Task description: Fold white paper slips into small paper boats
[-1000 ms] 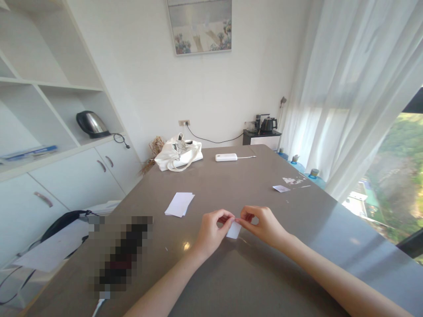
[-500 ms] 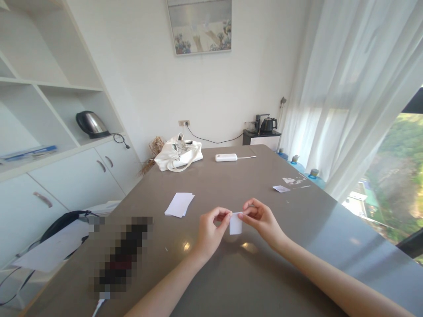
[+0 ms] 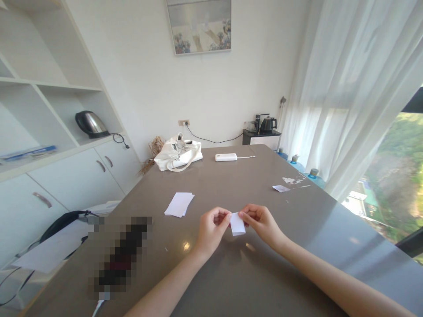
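Observation:
A small folded piece of white paper (image 3: 238, 224) is pinched between my two hands, just above the grey table (image 3: 211, 273). My left hand (image 3: 214, 226) grips its upper left corner between thumb and fingers. At the upper right corner, my right hand (image 3: 261, 221) holds it the same way, other fingers curled behind. The paper's lower edge tilts slightly towards me and shows its folded layers. To the left of my hands lies a short stack of white paper sheets (image 3: 179, 204).
Farther back are a white handbag (image 3: 180, 154) and a white power bank (image 3: 226, 157) with a short cable. A folded paper (image 3: 280, 188) and paper scraps (image 3: 293, 180) lie at the right. A blurred-out dark object (image 3: 124, 253) with a white cable sits near left.
The paper between my hands has tilted, its lower edge swinging slightly right and towards me. The raised fingers of my right hand have come down closer to the paper.

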Available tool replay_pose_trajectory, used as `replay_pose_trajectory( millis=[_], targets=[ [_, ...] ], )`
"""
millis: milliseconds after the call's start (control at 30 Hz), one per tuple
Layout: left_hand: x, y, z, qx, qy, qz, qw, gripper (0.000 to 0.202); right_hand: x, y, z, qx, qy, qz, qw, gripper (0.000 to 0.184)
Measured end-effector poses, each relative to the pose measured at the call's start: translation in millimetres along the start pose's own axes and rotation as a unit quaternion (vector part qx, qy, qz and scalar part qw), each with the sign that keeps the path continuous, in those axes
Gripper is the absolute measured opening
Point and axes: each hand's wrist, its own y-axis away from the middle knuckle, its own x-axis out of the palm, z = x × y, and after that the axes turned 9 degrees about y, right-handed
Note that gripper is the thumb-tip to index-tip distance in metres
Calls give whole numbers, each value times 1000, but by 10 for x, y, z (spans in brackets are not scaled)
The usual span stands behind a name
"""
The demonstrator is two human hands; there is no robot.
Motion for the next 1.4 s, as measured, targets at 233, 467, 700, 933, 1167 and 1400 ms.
replay_pose_trajectory(
  millis=[233,467,700,933,1167,1400],
  targets=[
    [4,13,27,-2,4,-7,1000,23,21,19,7,1,71,61,996,42],
    [22,20,19,4,5,-11,1000,22,45,33,-26,10,117,74,990,48],
    [-17,-6,13,11,26,-31,999,21,68,66,-22,29,135,134,981,52],
    [-45,-47,27,-33,42,12,998,22,33,97,42,-19,230,136,963,50],
    [-56,-50,27,-19,9,59,998,24,64,120,84,-14,187,190,964,47],
    [-19,-6,-38,-34,29,59,997,23,103,110,3,-21,184,139,973,52]
  ],
)
